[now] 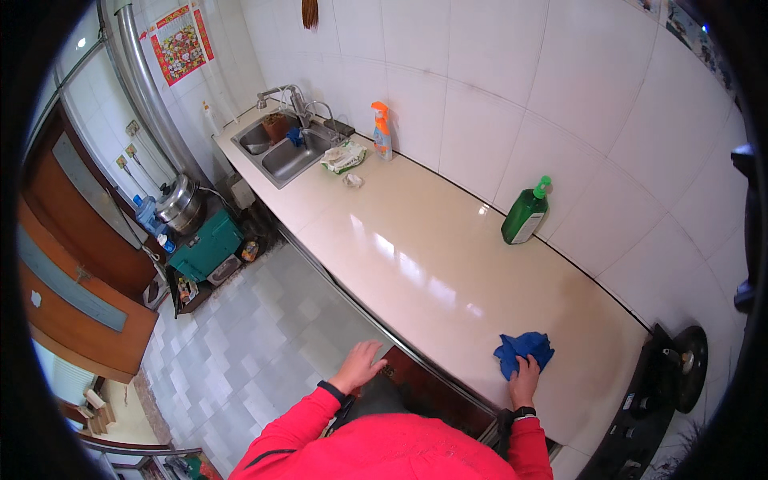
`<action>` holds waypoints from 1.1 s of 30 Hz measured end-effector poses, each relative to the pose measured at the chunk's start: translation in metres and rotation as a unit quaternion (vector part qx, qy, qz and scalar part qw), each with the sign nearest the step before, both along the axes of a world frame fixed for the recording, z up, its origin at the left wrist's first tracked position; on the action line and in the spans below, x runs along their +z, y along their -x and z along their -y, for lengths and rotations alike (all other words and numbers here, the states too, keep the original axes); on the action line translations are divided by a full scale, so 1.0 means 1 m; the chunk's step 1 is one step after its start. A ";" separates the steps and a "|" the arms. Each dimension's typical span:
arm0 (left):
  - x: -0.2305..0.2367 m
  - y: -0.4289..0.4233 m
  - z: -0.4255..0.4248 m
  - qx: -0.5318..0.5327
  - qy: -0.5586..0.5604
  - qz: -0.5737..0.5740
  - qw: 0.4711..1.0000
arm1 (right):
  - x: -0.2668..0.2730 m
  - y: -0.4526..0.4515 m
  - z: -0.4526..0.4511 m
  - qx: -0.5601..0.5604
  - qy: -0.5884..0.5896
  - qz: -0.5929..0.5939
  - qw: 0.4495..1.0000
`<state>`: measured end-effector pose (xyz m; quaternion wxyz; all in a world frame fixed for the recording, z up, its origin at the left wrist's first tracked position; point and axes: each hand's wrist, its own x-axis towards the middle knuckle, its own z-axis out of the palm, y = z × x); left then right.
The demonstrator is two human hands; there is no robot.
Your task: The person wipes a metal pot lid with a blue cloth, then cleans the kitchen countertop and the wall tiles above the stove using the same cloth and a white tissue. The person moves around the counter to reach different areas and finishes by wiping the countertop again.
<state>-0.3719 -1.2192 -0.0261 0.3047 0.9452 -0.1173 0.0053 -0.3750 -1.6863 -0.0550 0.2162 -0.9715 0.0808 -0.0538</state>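
Observation:
My right hand (pixel 525 379) lies on a crumpled blue cloth (pixel 525 353) on the pale countertop (pixel 414 252), near its right end; the fingers press on the cloth's near part. To the left, my left hand (pixel 358 366) is raised in the air before the counter's front edge, fingers apart, with nothing in it. A green pump bottle (pixel 524 219) stands against the tiled wall beyond the cloth. Farther left are an orange-topped spray bottle (pixel 382 132), an opened soft packet (pixel 344 157) and a small crumpled white piece (pixel 353 180).
A double steel sink (pixel 300 157) with a faucet, a brown container and another blue cloth is at the far left end. A black gas stove (pixel 630 414) with a dark lid bounds the right end. A steel pot (pixel 180 204) stands over a green box (pixel 207 245) beyond the tiled floor.

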 end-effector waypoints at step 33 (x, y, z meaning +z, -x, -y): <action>-0.024 -0.567 -0.222 0.081 -0.082 0.005 0.993 | 0.017 -0.163 -0.256 -0.141 0.003 -0.099 0.985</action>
